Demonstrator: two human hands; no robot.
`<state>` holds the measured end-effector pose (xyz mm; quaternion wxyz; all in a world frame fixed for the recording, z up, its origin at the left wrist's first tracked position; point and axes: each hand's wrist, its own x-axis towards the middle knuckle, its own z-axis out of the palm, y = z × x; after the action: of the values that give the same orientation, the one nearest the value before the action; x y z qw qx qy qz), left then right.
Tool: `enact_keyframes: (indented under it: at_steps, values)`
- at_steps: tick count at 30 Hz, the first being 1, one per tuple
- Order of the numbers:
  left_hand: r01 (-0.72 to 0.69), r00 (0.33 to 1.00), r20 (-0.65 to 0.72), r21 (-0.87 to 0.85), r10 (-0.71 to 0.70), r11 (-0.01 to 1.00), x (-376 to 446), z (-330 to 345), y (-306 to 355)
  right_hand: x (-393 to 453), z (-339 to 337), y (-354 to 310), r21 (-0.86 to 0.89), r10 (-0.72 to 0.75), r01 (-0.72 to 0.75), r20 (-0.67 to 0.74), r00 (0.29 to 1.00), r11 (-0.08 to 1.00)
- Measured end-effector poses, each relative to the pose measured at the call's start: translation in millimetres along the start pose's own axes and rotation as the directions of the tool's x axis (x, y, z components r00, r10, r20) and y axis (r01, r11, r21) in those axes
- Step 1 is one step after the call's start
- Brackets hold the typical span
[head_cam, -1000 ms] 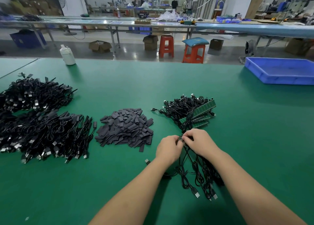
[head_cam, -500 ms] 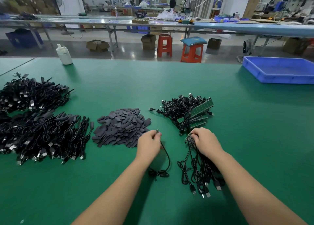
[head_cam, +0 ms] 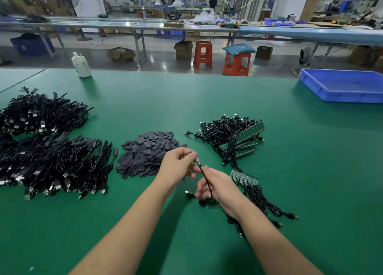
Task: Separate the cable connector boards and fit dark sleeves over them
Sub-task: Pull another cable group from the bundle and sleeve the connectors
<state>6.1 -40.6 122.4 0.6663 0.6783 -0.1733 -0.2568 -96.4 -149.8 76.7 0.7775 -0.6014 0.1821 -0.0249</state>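
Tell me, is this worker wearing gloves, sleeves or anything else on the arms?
No. Both forearms are bare as far as the view shows, with no sleeves in sight. The left hand and right hand have no gloves, and no rings, watch or wristband show.

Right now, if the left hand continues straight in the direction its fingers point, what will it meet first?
The left hand points right and slightly away, pinching the cable end. Straight on, it would probably meet first the cable bundle with green boards, though depth is hard to judge from this view.

White bottle (head_cam: 81, 65) on green table (head_cam: 186, 96); blue tray (head_cam: 342, 86) far right.
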Motion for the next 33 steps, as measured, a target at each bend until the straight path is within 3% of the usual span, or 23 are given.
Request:
enact_keyframes:
  at_steps: [5, 10, 16, 18, 20, 22, 25, 27, 33]
  values:
    - [0.086, 0.996, -0.038, 0.202, -0.080, 0.976, 9, -17, -29, 5, 9, 21, -0.049, 0.039, -0.048, -0.162, 0.986, 0.998]
    - [0.176, 0.984, -0.051, 0.118, -0.171, 0.977, 10, -26, -50, 6, 13, 19, -0.115, 0.081, -0.110, -0.232, 0.969, 0.987]
    - [0.183, 0.982, -0.072, 0.149, -0.174, 0.972, 10, -24, -68, 15, 17, 28, -0.098, 0.059, -0.092, -0.292, 0.954, 0.991]
    - [0.197, 0.974, -0.155, 0.219, -0.165, 0.956, 14, -28, -75, 17, 17, 32, -0.165, 0.016, -0.076, -0.335, 0.942, 0.983]
    - [0.218, 0.953, -0.293, 0.485, -0.077, 0.847, 19, -35, -83, 17, 14, 38, -0.226, -0.016, -0.070, -0.361, 0.933, 0.972]
    - [0.271, 0.930, -0.367, 0.719, 0.019, 0.639, 19, -43, -92, 15, 11, 44, -0.256, -0.038, -0.065, -0.377, 0.926, 0.964]
    - [0.334, 0.924, -0.382, 0.826, 0.016, 0.454, 19, -46, -101, 14, 6, 55, -0.337, -0.058, -0.069, -0.352, 0.934, 0.939]
    - [0.341, 0.925, -0.380, 0.838, 0.008, 0.427, 22, -46, -103, 14, 5, 61, -0.383, -0.063, -0.069, -0.320, 0.945, 0.921]
    - [0.346, 0.935, -0.332, 0.775, -0.126, 0.529, 28, -57, -94, 14, 2, 63, -0.397, -0.033, -0.101, -0.317, 0.948, 0.912]
